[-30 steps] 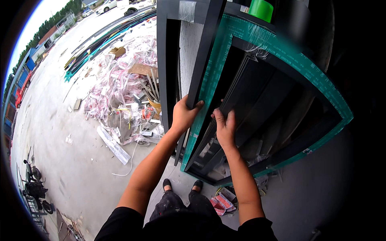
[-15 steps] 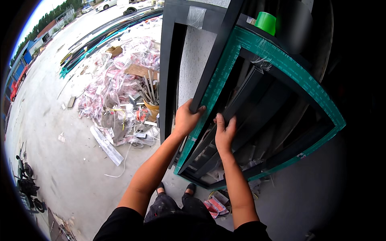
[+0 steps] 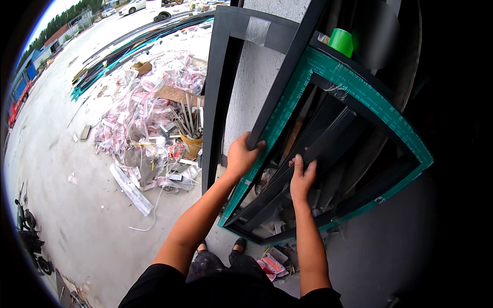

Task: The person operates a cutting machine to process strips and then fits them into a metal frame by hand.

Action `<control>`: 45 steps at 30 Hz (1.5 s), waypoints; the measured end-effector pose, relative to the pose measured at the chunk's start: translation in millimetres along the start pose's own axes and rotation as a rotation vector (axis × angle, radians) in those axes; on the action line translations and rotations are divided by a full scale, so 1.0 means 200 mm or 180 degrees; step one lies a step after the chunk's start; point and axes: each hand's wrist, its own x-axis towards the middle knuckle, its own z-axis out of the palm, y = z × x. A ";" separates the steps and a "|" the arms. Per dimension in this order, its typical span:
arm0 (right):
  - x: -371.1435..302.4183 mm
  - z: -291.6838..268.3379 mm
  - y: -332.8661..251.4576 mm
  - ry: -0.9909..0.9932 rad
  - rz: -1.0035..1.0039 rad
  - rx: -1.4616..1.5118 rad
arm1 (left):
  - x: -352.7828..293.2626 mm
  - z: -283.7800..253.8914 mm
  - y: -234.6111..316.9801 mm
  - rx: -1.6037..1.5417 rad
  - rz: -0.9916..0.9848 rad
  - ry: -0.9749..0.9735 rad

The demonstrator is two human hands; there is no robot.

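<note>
A black window frame (image 3: pixel 377 101) faced with green film leans in front of me. My left hand (image 3: pixel 243 155) is closed round its left upright. Inside the frame's opening, my right hand (image 3: pixel 302 179) grips a long dark metal profile (image 3: pixel 328 134) that slants from upper right to lower left. The thumb lies on the near side; most of the fingers are hidden behind the profile. To the left stands another dark frame (image 3: pixel 224 66) with clear tape round its top bar. A bright green roll (image 3: pixel 341 42) sits at the top edge of the green-faced frame.
Crumpled plastic wrapping (image 3: pixel 136 108) is heaped on the concrete floor at left. Beside it a yellow bucket (image 3: pixel 192 146) holds metal offcuts. Long bars (image 3: pixel 123 49) lie farther off. Red-and-white packets (image 3: pixel 272 266) lie near my feet. A motorbike (image 3: pixel 32 231) stands at far left.
My right hand has moved right with the profile, whose upper end has swung right and down, away from the left upright. The left hand keeps its grip on the frame.
</note>
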 end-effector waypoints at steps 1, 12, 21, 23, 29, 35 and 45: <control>0.00 -0.02 -0.01 -0.0006 0.0041 0.0061 | -0.02 0.01 0.01 -0.0009 0.0017 -0.0013; 0.00 -0.02 -0.01 -0.0112 -0.0155 -0.0100 | -0.02 -0.03 0.07 -0.0027 -0.0191 -0.0167; -0.01 0.09 -0.02 -0.0294 -0.0083 -0.0247 | -0.04 -0.03 0.03 0.0007 -0.0023 -0.0054; -0.03 0.08 -0.07 -0.0213 -0.0359 -0.0431 | -0.03 -0.05 0.02 0.0067 -0.0061 -0.0034; -0.12 -0.16 -0.07 -0.0166 -0.0044 0.0050 | -0.07 -0.06 0.01 0.0034 -0.0186 0.0022; -0.36 -0.04 -0.27 -0.0948 -0.0182 0.0408 | -0.10 -0.08 0.08 -0.0251 -0.0201 -0.0135; -0.29 0.03 -0.17 -0.0653 -0.0253 0.0746 | -0.08 -0.07 0.02 -0.0401 -0.0224 -0.0038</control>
